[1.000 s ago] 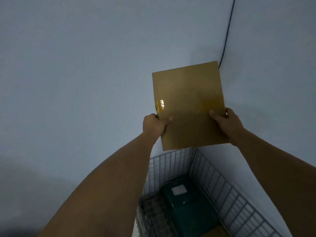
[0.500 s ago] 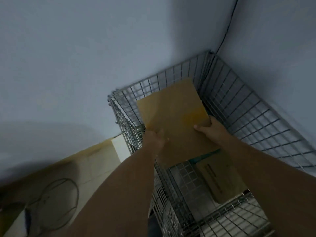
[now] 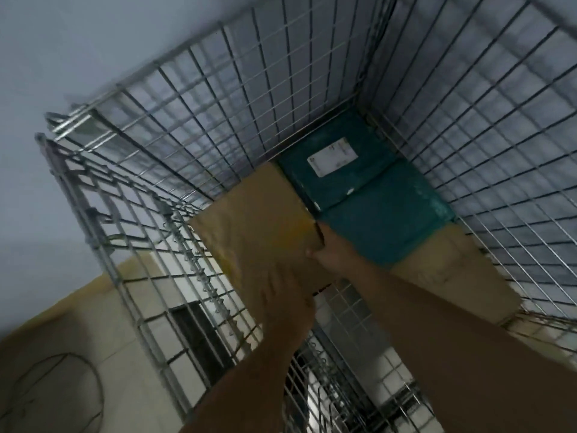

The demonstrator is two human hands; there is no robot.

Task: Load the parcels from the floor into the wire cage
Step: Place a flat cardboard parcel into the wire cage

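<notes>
Fingers of the left hand (image 3: pixel 287 295) lie stretched flat on the face of the parcel (image 3: pixel 259 232), though they are blurred. The right hand (image 3: pixel 329 253) clasps the parcel's right edge, thumb on top and the other fingers hidden beneath. The parcel is a flat, smooth brown rectangle, tilted, held at mid-frame inside the cage (image 3: pixel 218 104) above its floor.

The cage is a bright metal wire grid, open at the top, with straight walls that meet in a corner at upper centre. In that corner lies a teal parcel (image 3: pixel 374 220), matt and slightly creased, with a white label (image 3: pixel 332 156). The held parcel's far right corner overlaps the teal one's near edge in this view. At centre right another brown parcel (image 3: pixel 452 270) lies flat beside the right wall, its far end under the teal one.

The held parcel's left edge runs close to the left wall. Bare wire floor shows just below the hands. Pale tiles (image 3: pixel 140 323) lie outside at lower left.
</notes>
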